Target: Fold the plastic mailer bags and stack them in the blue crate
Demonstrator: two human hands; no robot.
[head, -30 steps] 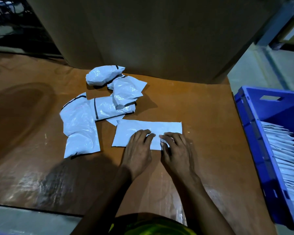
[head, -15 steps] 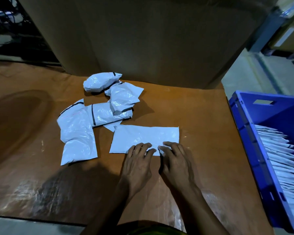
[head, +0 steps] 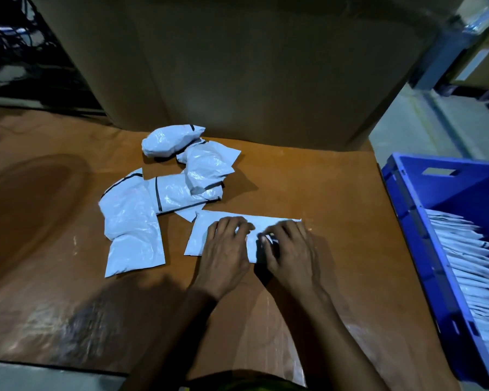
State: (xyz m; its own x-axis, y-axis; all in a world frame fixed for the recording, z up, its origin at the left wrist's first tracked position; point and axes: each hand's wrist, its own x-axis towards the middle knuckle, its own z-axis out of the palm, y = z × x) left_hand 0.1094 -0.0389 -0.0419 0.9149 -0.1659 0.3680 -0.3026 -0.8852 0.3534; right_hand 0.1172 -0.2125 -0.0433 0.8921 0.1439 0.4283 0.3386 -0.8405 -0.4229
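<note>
Blue crate (head: 407,221) on the right has folded mailers (head: 469,263) stacked on edge. Left hand (head: 226,249) presses flat on the flat mailer (head: 201,238) on the table (head: 336,193). Right hand (head: 291,249) is on it too, fingertips bent and blurry, so can't tell if it's pinching. Crumpled bags (head: 164,190) lie just beyond.

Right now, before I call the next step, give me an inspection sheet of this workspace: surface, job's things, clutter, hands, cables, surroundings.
Surface: brown table, glossy, scuffed towards the near edge.
Job's things: one flat mailer under both hands; a pile of crumpled mailers to its left and behind it, not yet folded; blue crate beside the table's right edge, holding a row of folded mailers.
Clutter: nothing seen.
Hands: left hand presses on the flat mailer; right hand is on it too, its fingers blurred, grip unclear.
Cables: dark tangle at far left, beyond the table.
Surroundings: large cardboard box behind the table; shelving at upper right.
</note>
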